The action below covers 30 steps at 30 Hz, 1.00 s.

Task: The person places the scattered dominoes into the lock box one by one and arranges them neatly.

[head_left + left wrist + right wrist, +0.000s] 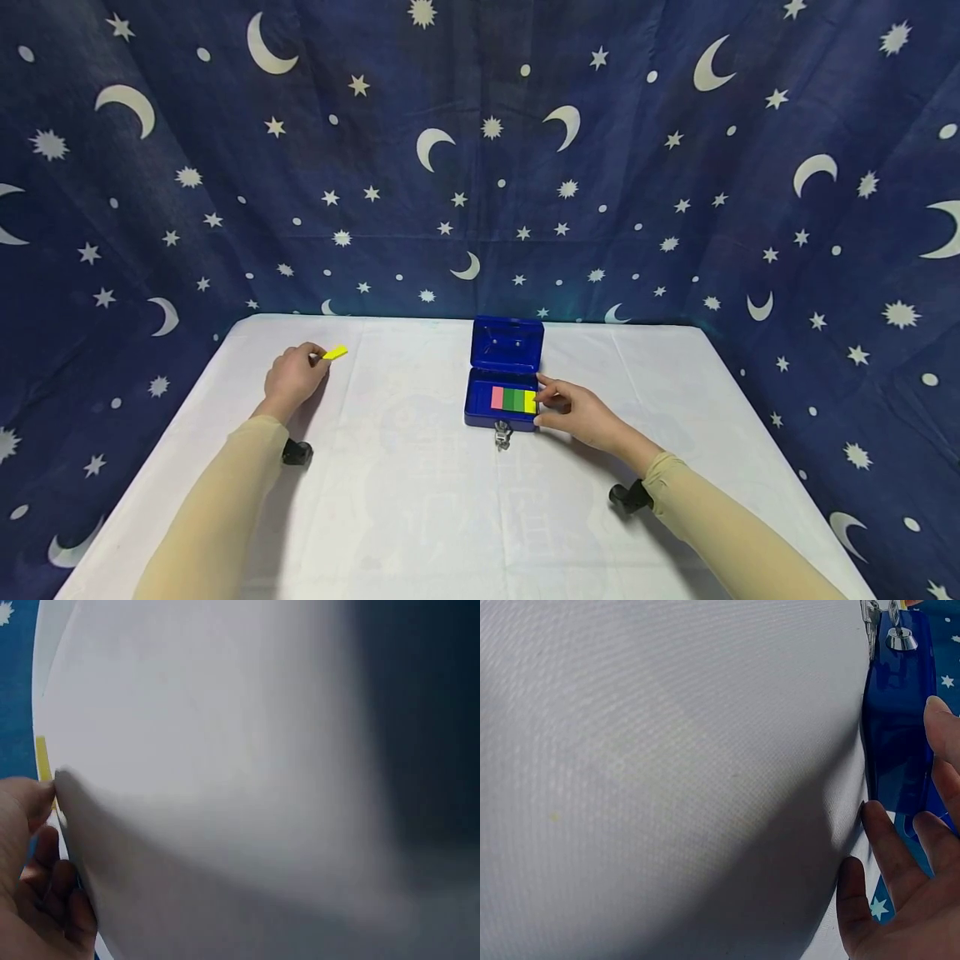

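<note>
At the far left of the table, my left hand (294, 379) pinches one end of a small yellow strip (335, 353) between thumb and fingers. The same strip sticks up past the thumb in the left wrist view. Right of centre, a blue metal cash box (501, 422) stands with its lid (507, 343) raised. Pink (497, 397), green (513, 400) and yellow strips (529, 402) lie side by side inside it. My right hand (581, 412) is at the box's right side, its thumb and loosely bent fingers touching the edge.
Keys (502, 435) hang from the lock on the box's front. The white cloth (420, 500) covers the table. A dark blue curtain (487, 167) with moons and stars rises behind it and along both sides.
</note>
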Tool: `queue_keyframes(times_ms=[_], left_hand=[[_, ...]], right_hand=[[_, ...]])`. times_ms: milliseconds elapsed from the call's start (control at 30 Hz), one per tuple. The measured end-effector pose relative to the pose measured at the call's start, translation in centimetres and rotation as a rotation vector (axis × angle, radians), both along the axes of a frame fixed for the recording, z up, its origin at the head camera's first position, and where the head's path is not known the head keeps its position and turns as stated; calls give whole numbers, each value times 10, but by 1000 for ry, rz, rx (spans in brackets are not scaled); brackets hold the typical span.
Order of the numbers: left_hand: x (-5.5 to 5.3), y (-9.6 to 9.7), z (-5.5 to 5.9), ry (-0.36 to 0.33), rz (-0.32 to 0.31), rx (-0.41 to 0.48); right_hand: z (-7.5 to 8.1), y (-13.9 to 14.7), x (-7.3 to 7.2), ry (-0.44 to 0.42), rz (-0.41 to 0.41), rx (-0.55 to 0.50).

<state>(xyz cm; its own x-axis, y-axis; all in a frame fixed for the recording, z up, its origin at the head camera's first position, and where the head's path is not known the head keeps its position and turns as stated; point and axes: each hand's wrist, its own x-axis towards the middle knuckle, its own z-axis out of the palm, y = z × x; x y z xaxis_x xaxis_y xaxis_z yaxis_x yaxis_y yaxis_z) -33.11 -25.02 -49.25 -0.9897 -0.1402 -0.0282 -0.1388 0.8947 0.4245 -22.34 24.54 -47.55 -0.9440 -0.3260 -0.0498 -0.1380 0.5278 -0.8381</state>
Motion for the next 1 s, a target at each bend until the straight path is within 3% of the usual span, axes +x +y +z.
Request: queue_keyframes(times_ms=[300,467,667,1000], left_hand=[[2,-6,-2,33,-19,3],[3,-1,-1,70,-89,-32],[3,5,1,53,-178,-72],[3,5,0,41,-222,72]], right_hand=[[1,0,1,7,-3,3],[0,0,1,12,1,-11],[-4,0,-1,12,2,-12],[-3,0,-2,5,-8,6]])
